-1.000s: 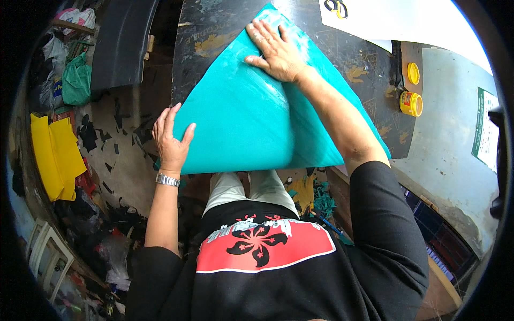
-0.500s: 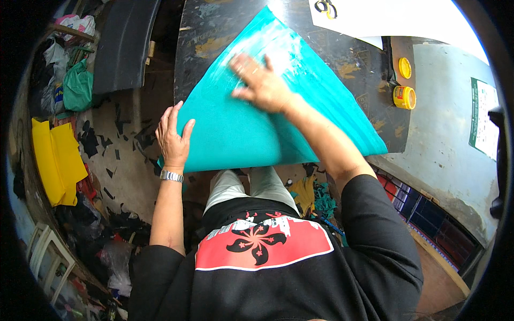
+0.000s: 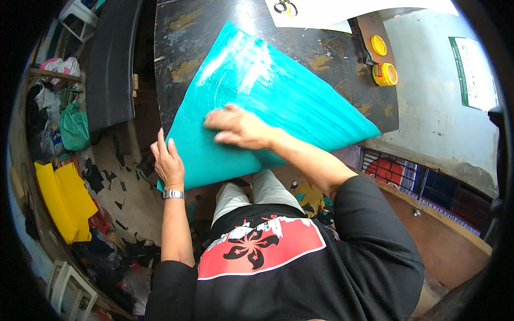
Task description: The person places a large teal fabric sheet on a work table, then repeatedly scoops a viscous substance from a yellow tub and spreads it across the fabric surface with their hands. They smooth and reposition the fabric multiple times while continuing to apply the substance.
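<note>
Sheeting, teal and roughly triangular, lies on the black tabletop under the right hand, open and motion-blurred; the left hand, fingers extended, rests at its left edge.

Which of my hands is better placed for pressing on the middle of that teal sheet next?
Probably your right hand: it is over the teal sheet, nearer its middle, while your left hand is at the left edge.

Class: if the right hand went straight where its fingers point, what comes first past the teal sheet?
Likely the dark tabletop, left of the teal sheet; the right hand is blurred, so its line is uncertain.
</note>
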A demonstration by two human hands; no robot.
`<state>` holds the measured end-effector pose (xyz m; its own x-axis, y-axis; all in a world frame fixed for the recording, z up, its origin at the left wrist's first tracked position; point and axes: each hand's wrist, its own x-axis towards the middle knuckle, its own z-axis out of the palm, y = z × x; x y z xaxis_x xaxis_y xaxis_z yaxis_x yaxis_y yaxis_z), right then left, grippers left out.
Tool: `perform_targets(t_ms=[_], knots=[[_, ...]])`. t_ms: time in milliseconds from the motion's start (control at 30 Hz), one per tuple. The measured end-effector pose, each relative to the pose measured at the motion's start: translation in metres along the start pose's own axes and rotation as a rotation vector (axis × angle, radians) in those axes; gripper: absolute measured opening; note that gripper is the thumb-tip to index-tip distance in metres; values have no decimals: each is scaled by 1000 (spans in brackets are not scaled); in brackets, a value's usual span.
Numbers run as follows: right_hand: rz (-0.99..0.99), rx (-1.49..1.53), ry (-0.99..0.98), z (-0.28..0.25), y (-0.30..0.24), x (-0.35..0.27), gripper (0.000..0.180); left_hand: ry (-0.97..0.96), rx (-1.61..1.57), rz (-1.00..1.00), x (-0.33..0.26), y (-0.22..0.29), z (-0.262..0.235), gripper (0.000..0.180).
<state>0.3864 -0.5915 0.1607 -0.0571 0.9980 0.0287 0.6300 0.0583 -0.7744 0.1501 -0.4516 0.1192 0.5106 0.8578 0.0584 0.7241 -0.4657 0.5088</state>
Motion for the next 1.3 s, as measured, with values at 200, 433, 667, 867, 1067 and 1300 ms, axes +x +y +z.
perform_targets(t_ms=[200,433,667,867,1067,1300], knots=[[855,-611,538,-52,69,-52,82,-14,-26,-12,-1,0,2,42],[862,-703,518,-44,101,-55,91,22,1,34,-3,-5,6,41],[829,-405,399,-69,69,-83,80,18,29,33,-2,-7,7,41],[1004,-501,373,-60,65,-91,101,40,28,35,-2,-7,9,41],[812,-334,605,-48,95,1,108,42,13,21,-2,-13,11,40],[682,-240,440,-43,75,12,102,58,29,28,-2,-10,9,40]])
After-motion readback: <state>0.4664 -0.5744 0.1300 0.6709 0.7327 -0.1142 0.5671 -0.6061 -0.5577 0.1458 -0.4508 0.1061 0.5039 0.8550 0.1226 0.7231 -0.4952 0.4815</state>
